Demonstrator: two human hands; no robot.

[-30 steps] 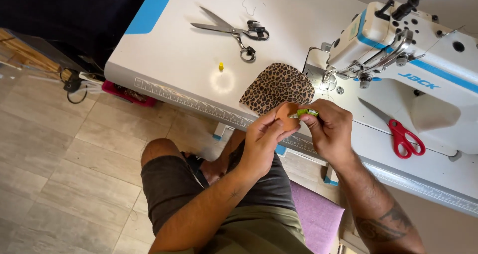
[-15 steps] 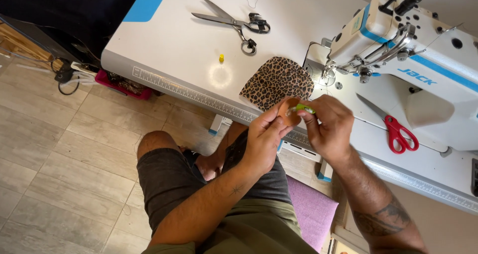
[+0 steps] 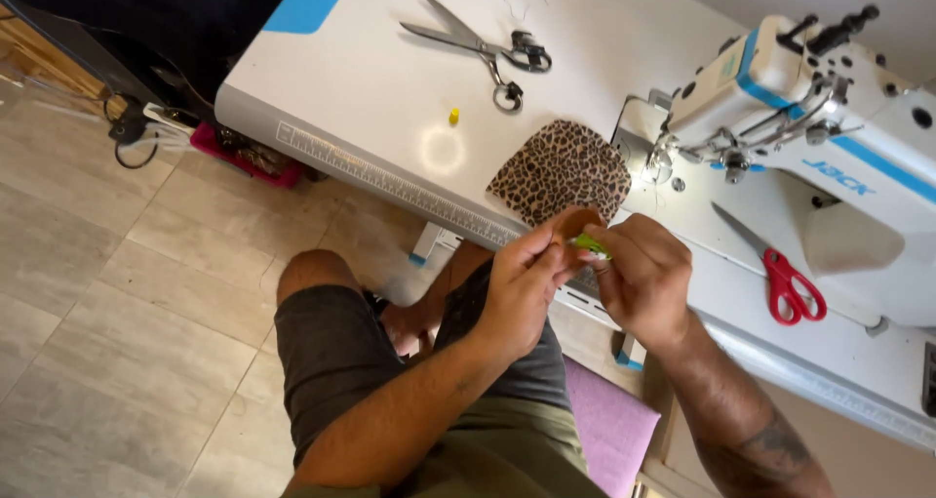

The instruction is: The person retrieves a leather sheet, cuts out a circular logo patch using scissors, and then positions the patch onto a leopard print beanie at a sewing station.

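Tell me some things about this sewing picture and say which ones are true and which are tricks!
1. Both hands pinch a small green thing. True: the left hand and right hand meet on the small green thing.
2. The red-handled scissors are in the right hand. False: the red-handled scissors lie on the white table beside the sewing machine.
3. A leopard-print fabric piece lies on the table. True: the leopard-print fabric piece sits just beyond the hands.
4. The big metal shears are on the floor. False: the metal shears lie on the table.
5. A tiny yellow thing sits on the table. True: the tiny yellow thing lies near the shears.
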